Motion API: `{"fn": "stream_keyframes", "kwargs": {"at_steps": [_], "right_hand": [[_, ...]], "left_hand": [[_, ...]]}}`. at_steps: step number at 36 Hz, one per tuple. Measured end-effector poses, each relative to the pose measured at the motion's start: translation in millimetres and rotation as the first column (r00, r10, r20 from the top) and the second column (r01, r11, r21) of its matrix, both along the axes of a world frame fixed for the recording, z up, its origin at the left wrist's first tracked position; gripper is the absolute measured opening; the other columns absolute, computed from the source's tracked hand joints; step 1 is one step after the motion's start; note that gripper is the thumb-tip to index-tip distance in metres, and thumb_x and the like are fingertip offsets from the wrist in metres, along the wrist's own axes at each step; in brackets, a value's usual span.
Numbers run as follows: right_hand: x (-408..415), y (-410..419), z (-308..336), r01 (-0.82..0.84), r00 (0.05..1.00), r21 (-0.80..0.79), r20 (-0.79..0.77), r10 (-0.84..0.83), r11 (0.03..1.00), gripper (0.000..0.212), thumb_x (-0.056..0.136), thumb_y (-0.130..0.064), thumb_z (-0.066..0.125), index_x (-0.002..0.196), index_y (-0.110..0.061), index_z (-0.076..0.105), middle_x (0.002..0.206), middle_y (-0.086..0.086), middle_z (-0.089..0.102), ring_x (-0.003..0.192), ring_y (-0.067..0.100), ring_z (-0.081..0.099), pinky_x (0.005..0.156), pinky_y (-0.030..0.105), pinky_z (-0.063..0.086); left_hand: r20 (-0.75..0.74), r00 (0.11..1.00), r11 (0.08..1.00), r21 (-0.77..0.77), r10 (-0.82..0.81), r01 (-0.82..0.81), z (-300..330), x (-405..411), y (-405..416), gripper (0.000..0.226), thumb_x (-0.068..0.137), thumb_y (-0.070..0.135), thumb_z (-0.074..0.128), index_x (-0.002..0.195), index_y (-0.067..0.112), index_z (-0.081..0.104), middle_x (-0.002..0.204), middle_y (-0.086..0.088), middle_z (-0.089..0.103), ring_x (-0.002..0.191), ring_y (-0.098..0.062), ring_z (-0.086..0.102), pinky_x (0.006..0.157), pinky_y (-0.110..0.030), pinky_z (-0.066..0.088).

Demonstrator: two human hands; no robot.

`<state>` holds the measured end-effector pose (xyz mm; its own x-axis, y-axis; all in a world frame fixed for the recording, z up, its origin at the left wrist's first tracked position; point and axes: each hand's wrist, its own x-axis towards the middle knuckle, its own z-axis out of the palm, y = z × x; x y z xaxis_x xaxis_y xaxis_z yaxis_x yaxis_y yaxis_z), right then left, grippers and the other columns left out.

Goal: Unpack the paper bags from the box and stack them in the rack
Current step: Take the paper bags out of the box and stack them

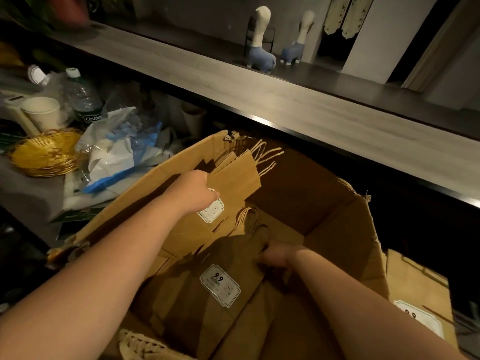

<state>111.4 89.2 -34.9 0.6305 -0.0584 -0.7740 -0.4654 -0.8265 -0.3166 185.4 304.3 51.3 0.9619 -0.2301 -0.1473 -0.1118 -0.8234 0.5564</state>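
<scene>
Both hands deep in the cardboard box [337,229]: left hand [193,190] gripping an upper paper-bag bundle [233,178], right hand [276,257] clutching the lower paper bag [207,276].

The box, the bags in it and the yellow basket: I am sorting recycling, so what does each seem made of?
The box looks like plain brown corrugated cardboard, matt, with torn, frayed rims. The bags seem to be brown kraft paper with twisted paper-cord handles and white printed labels. The basket appears woven from thin glossy golden strands, wire or plastic; I cannot tell which.
</scene>
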Motion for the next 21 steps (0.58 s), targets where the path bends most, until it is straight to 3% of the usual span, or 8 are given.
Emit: {"fn": "stream_keyframes", "kwargs": {"at_steps": [8, 11, 14, 17, 19, 21], "right_hand": [[6.0, 0.4, -16.7, 0.141, 0.984, 0.063, 0.102, -0.147, 0.988, 0.072, 0.083, -0.032, 0.069, 0.144, -0.017, 0.034, 0.128, 0.005, 0.048, 0.110, 0.022, 0.054, 0.093, 0.035, 0.049], [8.9, -1.4, -16.5, 0.219, 0.959, 0.087, 0.165, -0.231, 0.972, 0.072, 0.081, -0.026, 0.072, 0.142, -0.018, 0.035, 0.130, 0.005, 0.047, 0.113, 0.023, 0.051, 0.093, 0.036, 0.048], [10.0, 0.3, -14.5, 0.368, 0.908, 0.215, 0.129, -0.399, 0.905, 0.084, 0.080, -0.012, 0.073, 0.145, -0.020, 0.021, 0.116, 0.005, 0.049, 0.107, 0.024, 0.054, 0.089, 0.038, 0.053], [9.1, 2.7, -16.4, 0.469, 0.846, 0.318, 0.109, -0.523, 0.824, 0.103, 0.073, 0.000, 0.073, 0.148, -0.027, 0.008, 0.116, 0.010, 0.052, 0.107, 0.029, 0.057, 0.089, 0.045, 0.056], [8.2, 3.5, -16.0, 0.472, 0.833, 0.349, 0.125, -0.539, 0.810, 0.099, 0.071, 0.003, 0.073, 0.146, -0.025, 0.016, 0.113, 0.011, 0.055, 0.103, 0.028, 0.059, 0.085, 0.042, 0.058], [7.5, 4.4, -11.0, 0.439, 0.850, 0.345, 0.140, -0.508, 0.829, 0.065, 0.073, 0.004, 0.072, 0.127, -0.013, 0.041, 0.109, 0.011, 0.059, 0.096, 0.025, 0.061, 0.084, 0.040, 0.057]], "left_hand": [[0.039, 0.998, 0.992, 0.114, 0.048, -0.052, -5.1, 4.9, 5.2, 0.015, 0.090, 0.029, 0.060, 0.099, 0.016, 0.061, 0.092, -0.003, 0.066, 0.082, -0.020, 0.063, 0.070, -0.032, 0.051], [0.060, 0.996, 0.988, 0.134, 0.064, -0.072, -6.4, 8.6, 5.2, 0.012, 0.090, 0.027, 0.060, 0.096, 0.017, 0.060, 0.091, -0.003, 0.066, 0.074, -0.017, 0.058, 0.060, -0.025, 0.045], [0.072, 0.995, 0.986, 0.147, 0.071, -0.081, -7.1, 10.7, 4.5, 0.008, 0.091, 0.026, 0.060, 0.093, 0.019, 0.057, 0.085, 0.000, 0.062, 0.068, -0.013, 0.053, 0.054, -0.021, 0.039], [0.074, 0.994, 0.984, 0.154, 0.079, -0.089, -7.4, 12.5, 4.4, 0.008, 0.090, 0.026, 0.060, 0.092, 0.018, 0.059, 0.085, -0.001, 0.063, 0.071, -0.015, 0.057, 0.054, -0.021, 0.041], [0.062, 0.995, 0.985, 0.150, 0.078, -0.087, -7.5, 13.1, 4.2, 0.008, 0.090, 0.025, 0.061, 0.094, 0.018, 0.060, 0.088, -0.002, 0.065, 0.076, -0.017, 0.062, 0.056, -0.023, 0.044], [0.054, 0.995, 0.987, 0.138, 0.078, -0.085, -7.8, 13.6, 3.9, 0.009, 0.090, 0.025, 0.061, 0.095, 0.018, 0.061, 0.090, -0.002, 0.066, 0.079, -0.019, 0.063, 0.059, -0.024, 0.046]]}}
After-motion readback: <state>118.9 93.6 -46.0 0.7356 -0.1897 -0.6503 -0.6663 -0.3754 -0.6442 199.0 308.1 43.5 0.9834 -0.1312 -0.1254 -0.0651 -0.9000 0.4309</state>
